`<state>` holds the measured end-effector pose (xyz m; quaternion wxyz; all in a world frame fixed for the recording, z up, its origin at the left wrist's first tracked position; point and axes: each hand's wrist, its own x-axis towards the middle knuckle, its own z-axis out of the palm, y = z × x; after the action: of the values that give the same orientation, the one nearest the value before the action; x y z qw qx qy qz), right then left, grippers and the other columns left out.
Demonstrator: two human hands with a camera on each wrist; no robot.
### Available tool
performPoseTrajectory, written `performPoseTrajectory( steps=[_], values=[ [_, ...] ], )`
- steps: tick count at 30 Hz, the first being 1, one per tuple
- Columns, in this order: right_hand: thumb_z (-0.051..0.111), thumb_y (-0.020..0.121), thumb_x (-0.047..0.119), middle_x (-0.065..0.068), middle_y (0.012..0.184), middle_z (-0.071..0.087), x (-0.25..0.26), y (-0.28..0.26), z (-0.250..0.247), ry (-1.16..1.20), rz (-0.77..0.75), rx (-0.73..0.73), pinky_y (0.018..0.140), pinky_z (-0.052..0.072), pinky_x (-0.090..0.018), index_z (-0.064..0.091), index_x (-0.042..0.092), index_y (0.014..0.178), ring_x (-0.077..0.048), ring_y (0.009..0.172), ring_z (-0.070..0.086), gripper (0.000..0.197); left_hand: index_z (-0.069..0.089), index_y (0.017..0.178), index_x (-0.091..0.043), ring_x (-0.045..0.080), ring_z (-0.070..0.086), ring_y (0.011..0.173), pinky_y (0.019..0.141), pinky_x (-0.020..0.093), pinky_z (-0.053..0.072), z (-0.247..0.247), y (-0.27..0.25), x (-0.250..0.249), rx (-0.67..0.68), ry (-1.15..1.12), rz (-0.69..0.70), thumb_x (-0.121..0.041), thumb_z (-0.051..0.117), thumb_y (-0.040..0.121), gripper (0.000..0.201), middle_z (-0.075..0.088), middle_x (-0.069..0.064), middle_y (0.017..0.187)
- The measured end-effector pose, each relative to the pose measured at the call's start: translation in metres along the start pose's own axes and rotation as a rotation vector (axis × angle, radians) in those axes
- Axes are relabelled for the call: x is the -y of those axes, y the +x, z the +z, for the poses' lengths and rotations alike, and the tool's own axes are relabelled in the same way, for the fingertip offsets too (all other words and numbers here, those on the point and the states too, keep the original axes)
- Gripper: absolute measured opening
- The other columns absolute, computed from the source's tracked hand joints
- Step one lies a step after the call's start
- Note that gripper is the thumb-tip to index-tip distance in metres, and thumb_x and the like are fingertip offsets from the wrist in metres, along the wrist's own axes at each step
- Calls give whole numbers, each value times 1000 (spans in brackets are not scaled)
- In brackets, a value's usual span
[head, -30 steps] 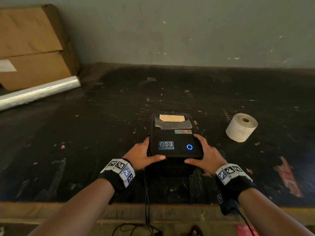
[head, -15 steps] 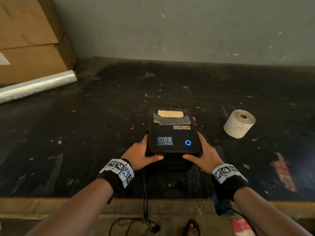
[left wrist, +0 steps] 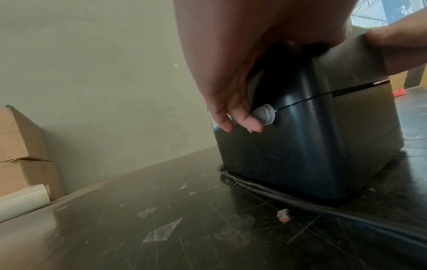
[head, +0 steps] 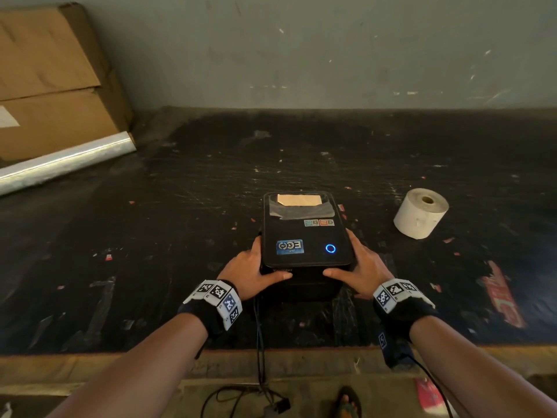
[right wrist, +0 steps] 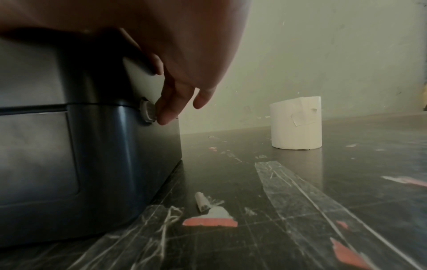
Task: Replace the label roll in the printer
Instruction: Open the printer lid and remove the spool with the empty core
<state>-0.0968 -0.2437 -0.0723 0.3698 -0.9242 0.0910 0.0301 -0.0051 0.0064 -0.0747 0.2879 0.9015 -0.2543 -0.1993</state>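
A black label printer (head: 307, 233) with its lid down and a blue ring light lit stands near the table's front edge. My left hand (head: 256, 268) lies against its left side, thumb across the front below the lid. In the left wrist view its fingertips (left wrist: 253, 126) touch a grey round button (left wrist: 264, 114) on the lid seam. My right hand (head: 360, 268) mirrors it on the right side. There a fingertip (right wrist: 165, 117) touches the matching grey button (right wrist: 148, 109). A white label roll (head: 420, 214) stands on end to the printer's right, apart from both hands.
Cardboard boxes (head: 51, 86) and a roll of clear film (head: 66, 159) sit at the back left against the wall. A cable (head: 259, 342) runs from the printer over the table's front edge. Tape strips (right wrist: 289, 182) and red scraps are stuck to the dark tabletop.
Both hands stay on the printer's sides. My thumbs have slid from the lid's front edge down onto the front face. The head view has shifted slightly.
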Motion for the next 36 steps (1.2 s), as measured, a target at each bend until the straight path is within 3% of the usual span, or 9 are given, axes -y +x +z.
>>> performPoseTrajectory(
  steps=[4,10,15,19,21,24,28,31,36],
  values=[
    [66,67,62,-3,141,48,1,3,-1,21,5,-32,109,36,-44,9,34,146,-23,129,45,101,11,146,-20,18,56,119,99,33,46,-3,0,-4,-54,-38,25,-60,62,75,96,55,5,136],
    [57,75,62,-7,126,61,24,11,-24,-33,-13,-114,94,47,-32,33,18,140,-19,111,60,81,29,140,-23,20,63,108,94,39,51,-24,9,-15,-138,-22,28,-79,43,70,91,63,5,124],
    [43,82,65,-4,77,64,55,29,-44,-224,62,-253,66,51,-29,53,9,96,-20,74,65,59,49,126,-24,31,63,101,89,41,51,-53,20,-42,-278,95,-102,-88,27,67,89,66,9,110],
    [38,91,54,-17,88,69,69,34,-49,-355,11,-419,61,48,-30,48,2,120,-29,79,68,60,59,111,-19,34,60,102,88,41,48,-72,32,-56,-332,114,-130,-85,27,71,84,64,14,111],
    [41,94,43,-20,107,66,72,35,-45,-346,-106,-471,70,54,-36,32,6,138,-30,91,67,59,62,109,-17,35,60,104,87,40,47,-76,41,-60,-389,64,-139,-84,28,72,84,65,15,111],
    [38,95,39,-22,144,39,70,40,-41,-325,-216,-414,95,50,-47,21,24,145,-35,121,52,54,65,101,-18,33,62,99,81,37,45,-83,55,-66,-465,18,-140,-83,28,73,80,67,11,103],
    [34,97,39,-17,155,18,69,52,-51,-377,-200,-366,102,45,-47,18,35,146,-34,135,37,52,63,93,-16,32,63,93,73,34,43,-93,70,-73,-504,64,-135,-79,26,78,74,64,8,91],
    [34,97,39,-15,157,13,70,68,-60,-399,-229,-379,106,40,-46,18,34,146,-31,139,29,52,52,118,-13,37,60,105,82,41,46,-98,81,-78,-571,116,-100,-67,32,86,66,63,16,113],
    [37,97,37,-10,158,10,69,104,-70,-370,-291,-379,112,32,-48,21,30,147,-29,143,20,53,16,148,-19,33,39,134,104,43,38,-95,97,-82,-549,149,53,-50,34,95,64,27,16,153]
  ],
)
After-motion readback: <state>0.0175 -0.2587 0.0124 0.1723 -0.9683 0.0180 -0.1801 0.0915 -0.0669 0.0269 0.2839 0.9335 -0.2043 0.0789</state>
